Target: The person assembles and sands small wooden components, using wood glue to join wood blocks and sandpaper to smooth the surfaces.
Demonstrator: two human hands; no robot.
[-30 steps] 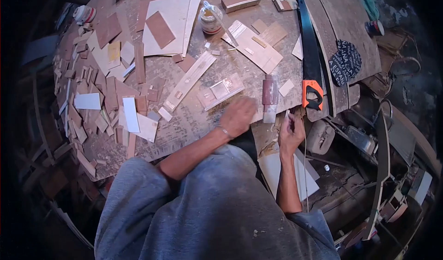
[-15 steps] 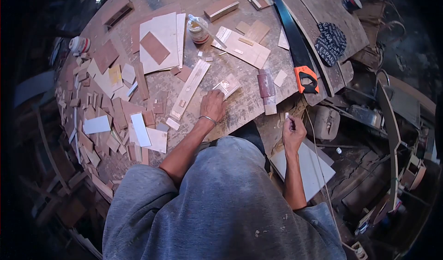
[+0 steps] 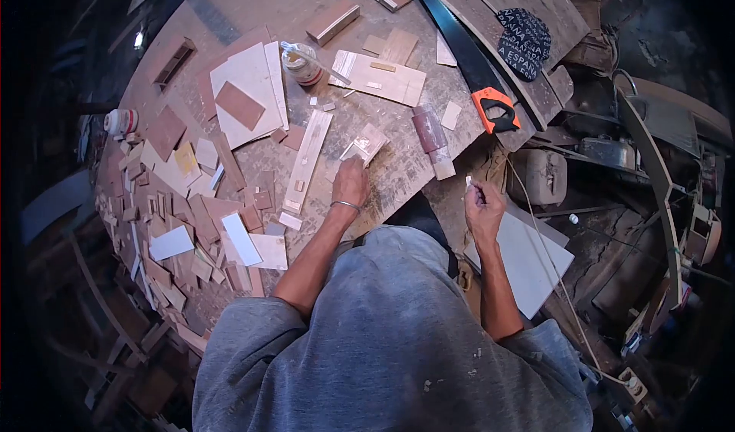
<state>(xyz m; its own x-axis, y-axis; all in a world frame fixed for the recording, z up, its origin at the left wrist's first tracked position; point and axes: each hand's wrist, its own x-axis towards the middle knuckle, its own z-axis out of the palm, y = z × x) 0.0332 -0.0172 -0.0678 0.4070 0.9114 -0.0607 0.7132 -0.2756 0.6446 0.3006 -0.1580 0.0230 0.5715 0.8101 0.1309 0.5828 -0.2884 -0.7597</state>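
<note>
My left hand (image 3: 351, 183), with a bracelet at its wrist, reaches over the worktable. Its fingers are closed at the near edge of a small wooden block (image 3: 370, 140) with a pale top. Off the table's front edge, my right hand (image 3: 485, 208) pinches a small whitish piece (image 3: 468, 180) between thumb and fingertips. Left of my left hand lies a long pale wooden strip (image 3: 310, 152) with a small block on it. A sandpaper-wrapped block (image 3: 430, 135), dark red, rests between my hands near the table edge.
An orange-handled handsaw (image 3: 490, 109) lies at the right beside a dark printed cap (image 3: 524, 43). A glue jar (image 3: 302, 64) with a brush stands at the back. Wood offcuts (image 3: 172, 244) crowd the left. A white board (image 3: 528, 267) leans below my right hand.
The whole view has shifted, with the table things now further left and up. My left hand has drawn back slightly from the wooden block, uncovering more of it. The right hand keeps its pinch.
</note>
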